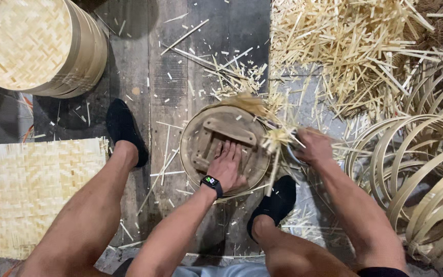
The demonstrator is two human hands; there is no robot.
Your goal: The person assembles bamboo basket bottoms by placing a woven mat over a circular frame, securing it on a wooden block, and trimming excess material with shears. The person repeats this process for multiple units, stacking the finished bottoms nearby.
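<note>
- One view only, from a camera on the person's head, looking almost straight down.
- It sits close above the knees and forearms, which enter from the bottom edge.
- The plank floor [170,77] fills the frame, its far side at the top.
- No second view shares the scene.

Left hand [227,165] flat, fingers spread; right hand [314,145] clenched.
</note>
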